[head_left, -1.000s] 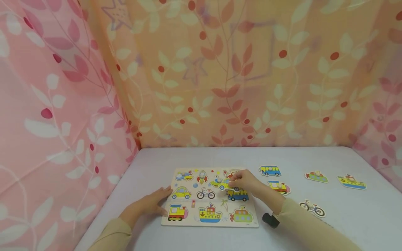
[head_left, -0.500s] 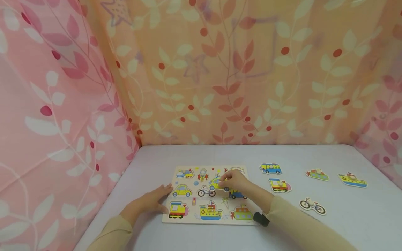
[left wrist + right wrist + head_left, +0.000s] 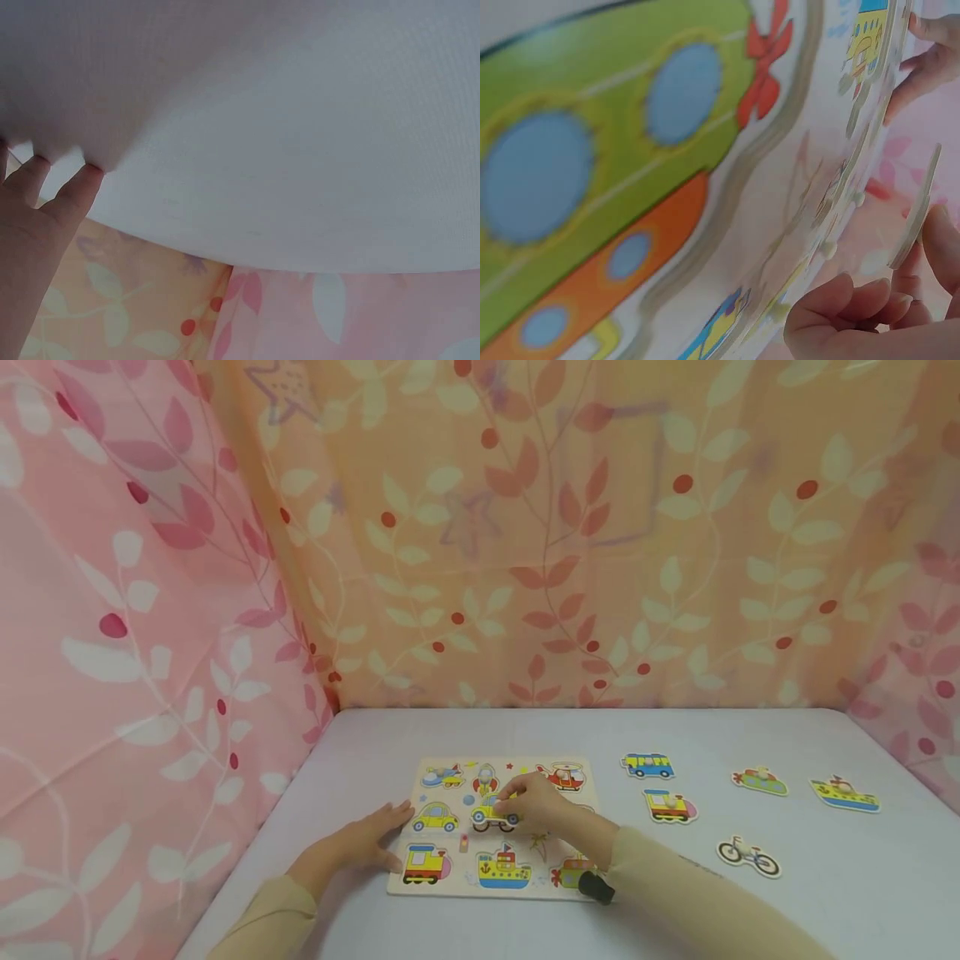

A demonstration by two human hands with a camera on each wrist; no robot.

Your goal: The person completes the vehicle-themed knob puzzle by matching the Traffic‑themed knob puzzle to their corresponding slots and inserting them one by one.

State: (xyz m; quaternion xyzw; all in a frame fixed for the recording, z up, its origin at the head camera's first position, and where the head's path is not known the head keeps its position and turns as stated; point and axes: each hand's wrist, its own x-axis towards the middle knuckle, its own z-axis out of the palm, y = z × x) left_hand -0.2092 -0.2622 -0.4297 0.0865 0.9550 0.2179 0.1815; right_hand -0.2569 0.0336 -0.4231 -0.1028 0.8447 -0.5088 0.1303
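Note:
A wooden puzzle board (image 3: 462,867) with printed vehicles lies on the table. My left hand (image 3: 367,837) rests at its left edge, fingers spread; in the left wrist view some of its fingertips (image 3: 94,169) touch the white surface. My right hand (image 3: 542,803) pinches a yellow car puzzle piece (image 3: 486,810) over the middle of the board, partly covering the printed bicycle. The right wrist view shows this piece edge-on (image 3: 919,217), raised off the board. The printed yellow car (image 3: 435,817) is just left of it. Plane (image 3: 442,776), rocket (image 3: 485,779) and helicopter (image 3: 564,776) pieces sit along the top row.
Right of the board lie loose pieces: a bus (image 3: 648,766), a train (image 3: 670,807), a submarine (image 3: 760,781), a ship (image 3: 845,794) and a bicycle (image 3: 748,857). A black device (image 3: 596,887) is under my right wrist. Patterned curtains (image 3: 525,543) enclose the table.
My right hand has carried the car piece leftward, from near the helicopter and bus spots to above the printed bicycle. The helicopter is uncovered now. My left hand stays in place.

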